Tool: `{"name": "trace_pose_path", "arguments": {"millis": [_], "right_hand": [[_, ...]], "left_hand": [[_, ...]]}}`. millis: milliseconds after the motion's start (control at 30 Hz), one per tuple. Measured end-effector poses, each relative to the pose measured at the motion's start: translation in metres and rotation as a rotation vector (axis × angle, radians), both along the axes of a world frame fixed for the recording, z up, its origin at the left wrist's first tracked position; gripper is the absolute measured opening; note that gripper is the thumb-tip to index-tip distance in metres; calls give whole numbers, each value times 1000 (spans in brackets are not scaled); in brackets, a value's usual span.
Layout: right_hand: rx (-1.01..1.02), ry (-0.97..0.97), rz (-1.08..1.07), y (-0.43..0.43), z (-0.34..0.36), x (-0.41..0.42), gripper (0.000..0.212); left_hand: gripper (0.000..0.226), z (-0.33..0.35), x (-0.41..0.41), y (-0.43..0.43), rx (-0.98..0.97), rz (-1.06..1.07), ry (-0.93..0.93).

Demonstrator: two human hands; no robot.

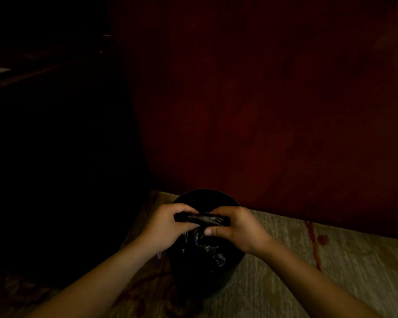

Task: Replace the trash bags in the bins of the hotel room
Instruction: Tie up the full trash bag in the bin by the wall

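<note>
Your two bare forearms reach in from 7 and 5 o'clock and meet low in the view. Between them you hold the black crinkled plastic trash bag (pixel 203 220). Its upper edge is bunched into a short flat band stretched from one hand to the other, and the rest hangs down in glossy folds. Your left hand (pixel 168 223) grips the band's 9 o'clock end with fingers curled over the top. Your right hand (pixel 237 228) grips the 3 o'clock end, thumb pressed on the plastic from below.

The bag hangs right over the mouth of the round dark bin (pixel 202 192), and its lower folds drop inside. In this dim light you cannot tell whether they touch the bottom.

The bin stands at 6 o'clock on the pale beige carpet with red streaks (pixel 331 260). Close behind it, from 12 to 3 o'clock, rises the dark red wall (pixel 262 99). From 8 to 11 o'clock everything lies in shadow too deep to make out.
</note>
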State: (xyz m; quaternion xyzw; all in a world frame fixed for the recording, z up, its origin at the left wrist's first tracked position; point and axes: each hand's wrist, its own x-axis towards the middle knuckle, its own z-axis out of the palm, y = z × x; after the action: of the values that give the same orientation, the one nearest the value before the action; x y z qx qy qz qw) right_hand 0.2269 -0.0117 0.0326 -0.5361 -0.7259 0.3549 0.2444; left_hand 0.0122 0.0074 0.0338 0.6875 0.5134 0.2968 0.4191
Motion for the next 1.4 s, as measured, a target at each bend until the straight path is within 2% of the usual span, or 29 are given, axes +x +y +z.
{"name": "trace_pose_path", "arguments": {"millis": [67,133,267,467,600,867,1067,1133,1267,1400], "right_hand": [[-26,95,8,-2,0,-2,38],[-4,148,-10,-3,-2,-6,29],[21,212,-127,-4,-8,-10,15],[41,217,-153,-3,-8,-11,16],[124,139,-147,-5,2,-9,19],[432,-81,-73,-2,38,-3,24],[514,-216,35,5,103,-4,21],[477,-193,38,5,137,-5,23],[332,-58,15,5,215,-2,20],[274,-8,1,1,300,5,20]], "left_hand": [[17,1,-3,1,-53,3,-46],[14,-1,-5,1,-93,-6,-64],[29,0,-4,-3,-164,-42,-156],[7,2,6,-4,-67,57,-158],[10,7,6,-2,-40,68,-135],[13,42,2,2,86,94,-46],[21,117,-8,2,163,-26,81],[21,152,-9,4,178,-25,118],[19,228,-4,5,128,18,87],[19,313,2,4,92,6,62]]}}
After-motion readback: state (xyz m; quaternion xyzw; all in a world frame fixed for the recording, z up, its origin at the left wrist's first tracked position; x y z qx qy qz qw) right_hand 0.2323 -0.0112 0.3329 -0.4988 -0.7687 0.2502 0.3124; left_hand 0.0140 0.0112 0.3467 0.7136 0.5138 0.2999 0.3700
